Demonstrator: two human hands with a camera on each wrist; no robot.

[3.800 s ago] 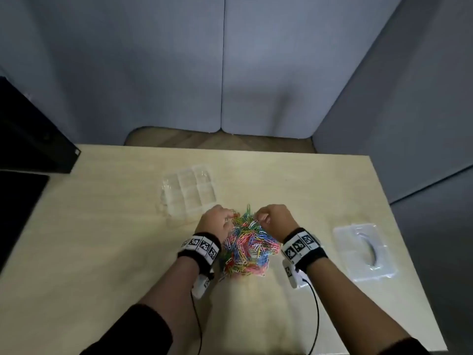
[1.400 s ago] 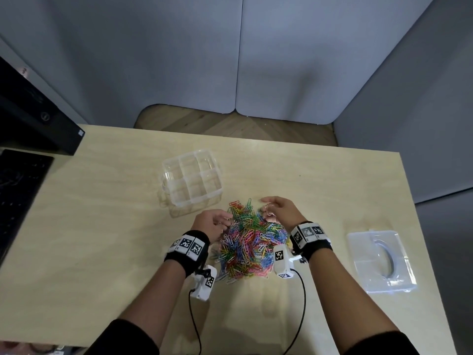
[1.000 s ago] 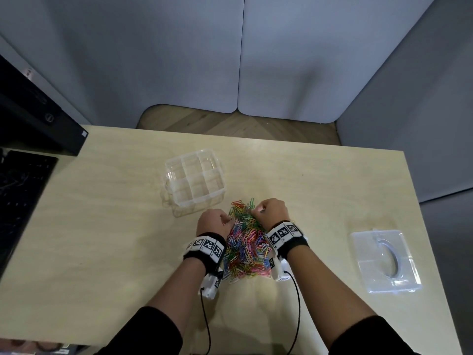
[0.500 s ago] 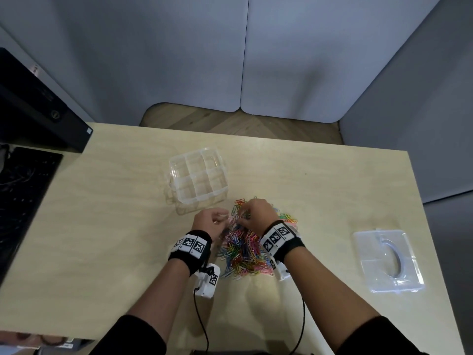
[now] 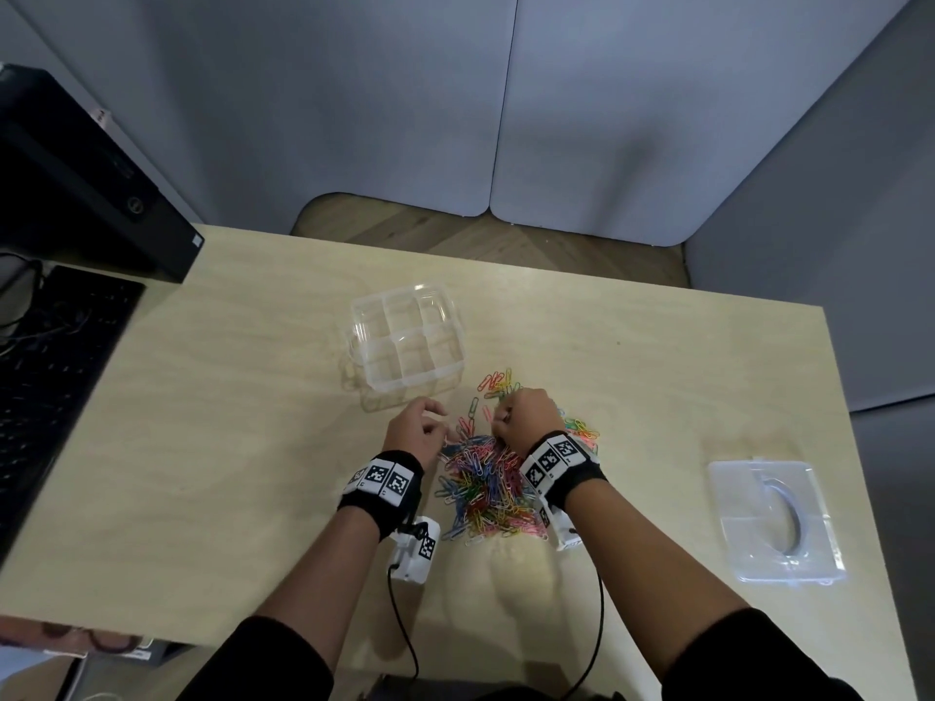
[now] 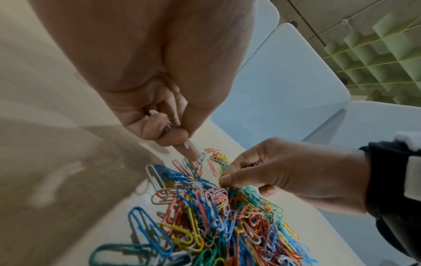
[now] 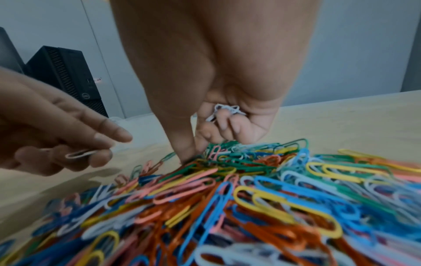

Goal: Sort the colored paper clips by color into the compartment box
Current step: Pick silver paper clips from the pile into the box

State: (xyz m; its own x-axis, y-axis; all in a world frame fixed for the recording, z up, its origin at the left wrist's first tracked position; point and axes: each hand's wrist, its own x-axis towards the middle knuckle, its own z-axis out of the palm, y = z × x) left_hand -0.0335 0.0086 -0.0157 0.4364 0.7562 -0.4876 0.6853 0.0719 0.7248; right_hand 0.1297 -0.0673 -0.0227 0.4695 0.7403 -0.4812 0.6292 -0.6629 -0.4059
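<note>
Your right hand (image 5: 526, 414) curls over the far edge of the paper clip pile (image 5: 488, 485), several white clips (image 7: 224, 110) bunched against its palm while thumb and forefinger dip into the heap. Your left hand (image 5: 415, 432), at the pile's left edge, pinches a single white clip (image 7: 79, 154) between thumb and fingers. Mixed blue, green, yellow, orange, pink and white clips lie heaped on the wooden table (image 5: 227, 447). Just beyond the hands stands the clear compartment box (image 5: 405, 346); a clear lid (image 5: 776, 518) lies well to the right.
</note>
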